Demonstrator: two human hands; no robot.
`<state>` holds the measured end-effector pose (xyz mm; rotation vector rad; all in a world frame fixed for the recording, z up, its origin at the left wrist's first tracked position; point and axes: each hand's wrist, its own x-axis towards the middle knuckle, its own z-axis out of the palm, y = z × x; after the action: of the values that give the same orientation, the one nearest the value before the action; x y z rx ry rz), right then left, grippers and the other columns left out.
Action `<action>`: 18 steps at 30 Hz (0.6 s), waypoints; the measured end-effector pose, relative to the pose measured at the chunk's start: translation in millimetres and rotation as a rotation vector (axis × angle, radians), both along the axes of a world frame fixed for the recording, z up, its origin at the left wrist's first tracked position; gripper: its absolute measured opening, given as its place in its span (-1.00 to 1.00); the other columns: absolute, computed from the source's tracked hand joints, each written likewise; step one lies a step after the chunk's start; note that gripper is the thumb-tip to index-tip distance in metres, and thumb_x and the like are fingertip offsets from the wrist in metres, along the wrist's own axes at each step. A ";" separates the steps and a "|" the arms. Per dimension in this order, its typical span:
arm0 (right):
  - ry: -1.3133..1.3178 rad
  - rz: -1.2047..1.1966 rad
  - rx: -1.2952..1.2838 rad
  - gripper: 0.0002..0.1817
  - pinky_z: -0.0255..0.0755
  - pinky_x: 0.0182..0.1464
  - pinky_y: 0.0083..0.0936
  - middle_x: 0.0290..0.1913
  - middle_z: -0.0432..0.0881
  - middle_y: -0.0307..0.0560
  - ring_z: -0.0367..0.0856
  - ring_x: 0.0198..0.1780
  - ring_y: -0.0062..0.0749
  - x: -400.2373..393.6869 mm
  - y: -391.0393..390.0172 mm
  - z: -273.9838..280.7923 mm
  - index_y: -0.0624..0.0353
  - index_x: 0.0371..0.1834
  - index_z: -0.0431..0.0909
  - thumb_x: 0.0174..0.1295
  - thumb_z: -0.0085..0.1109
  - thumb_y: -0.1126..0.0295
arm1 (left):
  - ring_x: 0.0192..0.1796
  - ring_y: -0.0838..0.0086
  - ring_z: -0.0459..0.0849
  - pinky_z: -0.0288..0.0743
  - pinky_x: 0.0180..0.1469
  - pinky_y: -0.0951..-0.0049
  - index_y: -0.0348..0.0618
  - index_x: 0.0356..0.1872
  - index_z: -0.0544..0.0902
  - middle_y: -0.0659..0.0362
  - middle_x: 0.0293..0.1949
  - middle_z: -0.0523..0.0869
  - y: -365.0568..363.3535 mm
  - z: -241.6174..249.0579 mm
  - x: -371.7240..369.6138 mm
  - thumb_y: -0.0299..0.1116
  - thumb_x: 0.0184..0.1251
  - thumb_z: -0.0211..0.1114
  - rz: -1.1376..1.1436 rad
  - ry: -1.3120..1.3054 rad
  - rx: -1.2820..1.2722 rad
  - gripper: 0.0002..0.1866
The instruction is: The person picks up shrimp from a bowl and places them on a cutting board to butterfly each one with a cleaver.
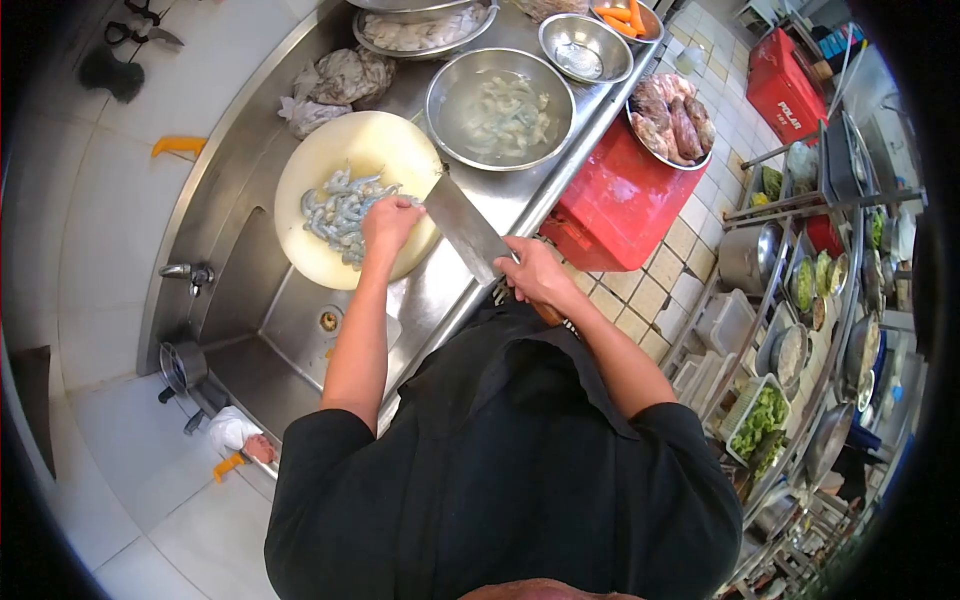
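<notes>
A pile of raw grey shrimp (338, 215) lies on a thick, round, cream-coloured cutting board (385, 138). At the pile's right side, my left hand (388, 225) pinches one shrimp near the board's edge. My right hand (538, 270) is wrapped round the wooden handle of a cleaver (465, 228). Its broad blade points up and left, with the tip close to my left fingers and over the board's right rim. Just beyond the blade stands a steel bowl (436, 120) with pale shrimp (508, 112) in cloudy water.
Steel sink (235, 270) and faucet (188, 272) lie left. Plastic bags (345, 78), a pan of pale seafood (425, 30), a small bowl (585, 48) and carrots (625, 15) stand behind. A red crate (612, 205) bears meat (672, 115); shelves (790, 330) line the right.
</notes>
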<state>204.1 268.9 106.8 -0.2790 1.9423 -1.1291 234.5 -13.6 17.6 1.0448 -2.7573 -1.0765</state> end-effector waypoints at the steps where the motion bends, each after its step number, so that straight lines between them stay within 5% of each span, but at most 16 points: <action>1: 0.027 -0.004 0.016 -0.56 0.52 -0.46 -0.39 -0.54 0.60 -0.07 0.60 -0.61 -0.46 -0.3 0.4 -2.1 0.32 0.29 0.56 0.42 0.15 0.32 | -0.15 0.06 0.81 0.63 -0.03 0.16 -0.10 -0.28 0.83 -0.01 -0.26 0.84 1.3 5.1 -0.6 -0.08 0.13 0.48 -0.027 -0.057 -0.013 -0.69; 6: 0.079 -0.038 0.056 -0.53 0.53 -0.44 -0.37 -0.55 0.61 -0.04 0.61 -0.60 -0.43 -0.1 2.8 1.4 0.33 0.32 0.54 0.42 0.17 0.32 | -0.15 0.04 0.79 0.62 -0.03 0.14 -0.10 -0.35 0.78 -0.03 -0.28 0.83 1.4 17.4 -4.1 -0.15 0.04 0.41 -0.119 -0.288 -0.108 -0.74; 9: 0.056 -0.038 0.058 -0.52 0.54 -0.44 -0.37 -0.54 0.62 -0.04 0.61 -0.59 -0.44 0.8 2.7 12.6 0.35 0.33 0.53 0.41 0.18 0.33 | -0.24 0.02 0.77 0.61 -0.13 0.14 -0.10 -0.35 0.78 -0.07 -0.35 0.80 -6.4 20.4 5.7 -0.13 -0.02 0.39 -0.060 -0.170 -0.206 -0.71; 12: 0.045 -0.054 0.054 -0.52 0.53 -0.45 -0.38 -0.52 0.62 -0.05 0.61 -0.60 -0.45 1.3 4.0 3.3 0.33 0.33 0.53 0.41 0.18 0.33 | -0.23 0.20 0.80 0.62 -0.11 0.25 -0.13 -0.24 0.81 -0.01 -0.32 0.82 -9.5 40.1 -4.3 -0.16 0.10 0.45 -0.054 -0.212 -0.156 -0.70; 15: 0.006 -0.058 0.022 -0.49 0.43 -0.58 -0.49 -0.51 0.58 -0.20 0.54 -0.63 -0.57 0.1 5.5 -12.2 0.21 0.43 0.50 0.43 0.18 0.34 | -0.20 0.32 0.78 0.61 -0.10 0.34 -0.17 -0.10 0.81 0.01 -0.29 0.82 -7.7 32.4 -27.4 -0.19 0.22 0.47 -0.070 0.521 0.453 -0.68; 18: 0.004 -0.045 -0.017 -0.53 0.45 -0.57 -0.48 -0.52 0.57 -0.20 0.55 -0.63 -0.57 -0.9 8.0 -8.4 0.16 0.38 0.55 0.42 0.18 0.35 | -0.21 0.46 0.75 0.59 -0.11 0.43 -0.24 -0.02 0.80 0.06 -0.29 0.81 -18.6 62.4 -39.9 -0.17 0.29 0.51 -0.103 0.503 0.288 -0.62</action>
<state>203.3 276.9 98.4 -0.2480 1.9520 -1.1760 194.6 -32.2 80.0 0.5415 -2.3176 -1.5344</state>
